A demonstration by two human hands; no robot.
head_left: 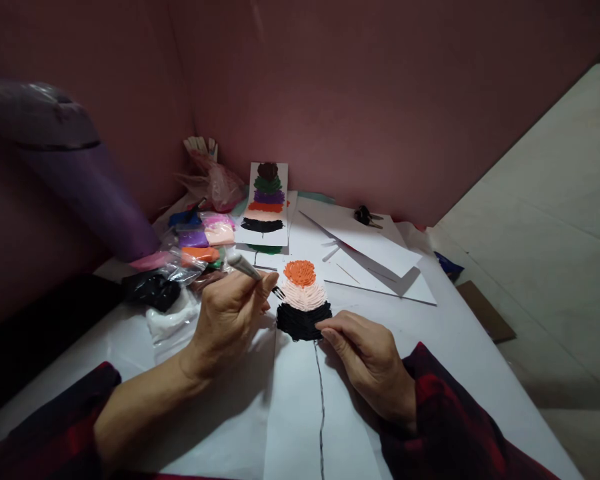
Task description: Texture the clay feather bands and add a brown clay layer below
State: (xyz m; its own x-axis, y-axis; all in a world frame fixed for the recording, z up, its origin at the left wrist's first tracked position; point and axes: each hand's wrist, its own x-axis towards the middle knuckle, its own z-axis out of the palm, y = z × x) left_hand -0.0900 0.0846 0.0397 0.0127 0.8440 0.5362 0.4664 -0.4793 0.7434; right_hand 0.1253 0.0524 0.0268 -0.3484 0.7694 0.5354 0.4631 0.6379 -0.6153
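My left hand (227, 317) is closed around a small fork (253, 272) with a pale handle. Its tines touch the left edge of a clay picture (303, 300) on a white paper strip (300, 407). The picture has an orange layer on top, a pale pink layer in the middle and a black layer below, with a thin black line running down the strip. My right hand (370, 360) rests on the strip with fingers curled, and its fingertips press the black layer's right edge.
A finished layered clay picture (266, 200) leans at the back. Bags of coloured clay (195, 247) lie at the left, beside a purple object (85, 180). White sheets (375, 257) and a dark clip (365, 215) lie at the right. The table edge (510, 373) drops off at the right.
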